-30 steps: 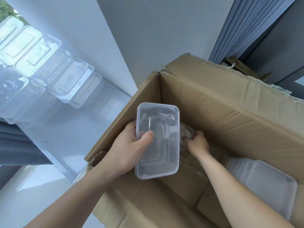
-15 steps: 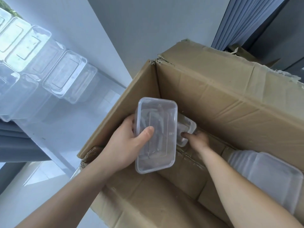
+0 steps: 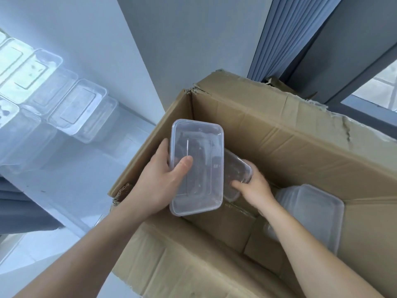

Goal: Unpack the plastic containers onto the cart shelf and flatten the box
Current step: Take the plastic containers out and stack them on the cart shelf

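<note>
Cardboard fills most of my view: the box [image 3: 279,147] stands open with its flaps raised and its far rim torn. To its left runs the white cart shelf [image 3: 71,186], and on it clear containers [image 3: 77,108] sit in rows, pressed side against side. Low in the box, against its right side, rests a nested stack of containers [image 3: 311,214], partly hidden by my right forearm.

Over the box's left corner I hold the first container [image 3: 197,166], its broad face turned up toward the camera. My left hand [image 3: 156,183] is clamped on it: the thumb lies across the top face near the left long edge, and the fingers wrap round behind that edge, mostly out of sight.

Deeper in the box, just beside and partly beneath it, is the second container [image 3: 236,171], tilted and half covered by the first. My right hand [image 3: 255,188] grips its end, with the thumb on the near rim and the fingers curled round the far side. I cannot tell whether the two containers touch.
</note>
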The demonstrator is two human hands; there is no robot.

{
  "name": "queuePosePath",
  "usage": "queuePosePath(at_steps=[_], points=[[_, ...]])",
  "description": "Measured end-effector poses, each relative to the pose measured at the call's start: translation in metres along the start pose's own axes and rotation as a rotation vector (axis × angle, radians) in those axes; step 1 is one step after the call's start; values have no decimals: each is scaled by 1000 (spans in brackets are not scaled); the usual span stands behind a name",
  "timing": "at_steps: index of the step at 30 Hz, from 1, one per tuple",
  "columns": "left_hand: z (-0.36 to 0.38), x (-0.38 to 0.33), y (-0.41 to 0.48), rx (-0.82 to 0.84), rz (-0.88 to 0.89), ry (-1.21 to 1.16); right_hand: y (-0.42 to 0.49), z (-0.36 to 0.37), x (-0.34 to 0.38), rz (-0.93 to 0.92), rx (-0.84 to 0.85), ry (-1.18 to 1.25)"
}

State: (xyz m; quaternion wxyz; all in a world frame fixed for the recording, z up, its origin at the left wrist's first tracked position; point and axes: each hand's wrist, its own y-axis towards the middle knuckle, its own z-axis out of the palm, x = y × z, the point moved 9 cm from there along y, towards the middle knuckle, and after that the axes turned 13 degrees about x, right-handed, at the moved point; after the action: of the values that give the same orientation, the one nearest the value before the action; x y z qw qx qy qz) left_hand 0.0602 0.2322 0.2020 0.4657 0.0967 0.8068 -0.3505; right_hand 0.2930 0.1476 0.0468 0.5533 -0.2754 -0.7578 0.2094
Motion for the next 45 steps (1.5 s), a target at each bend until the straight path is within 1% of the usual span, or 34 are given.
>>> queuePosePath(at_steps=[2,5,8,16,20,24,29,31,36,40,45], points=[[-1,-8,-6,18,51,-31,-20,-10,12,-5,-29,-29],[-11,-25,-18,-8,140,-62,-53,-20,36,-35,-48,-8],[-22,-38,-32,-10,185,-110,-91,-30,61,-93,-131,30],[-47,-45,-58,-20,222,-304,-172,-23,87,-261,-278,355],[-53,-52,-81,-19,233,-291,-198,-13,97,-329,-333,538],[-68,-52,-110,-96,267,-308,-217,-5,111,-398,-288,630],[-74,-41,-152,-175,323,-394,-243,14,117,-476,-171,617],[-69,-37,-172,-194,338,-391,-255,18,111,-495,-144,605],[-61,-13,-222,-270,303,-337,-284,35,98,-511,-92,584],[-70,14,-264,-338,281,-337,-302,68,107,-548,-25,510],[-97,49,-311,-455,256,-409,-325,110,130,-622,49,451]])
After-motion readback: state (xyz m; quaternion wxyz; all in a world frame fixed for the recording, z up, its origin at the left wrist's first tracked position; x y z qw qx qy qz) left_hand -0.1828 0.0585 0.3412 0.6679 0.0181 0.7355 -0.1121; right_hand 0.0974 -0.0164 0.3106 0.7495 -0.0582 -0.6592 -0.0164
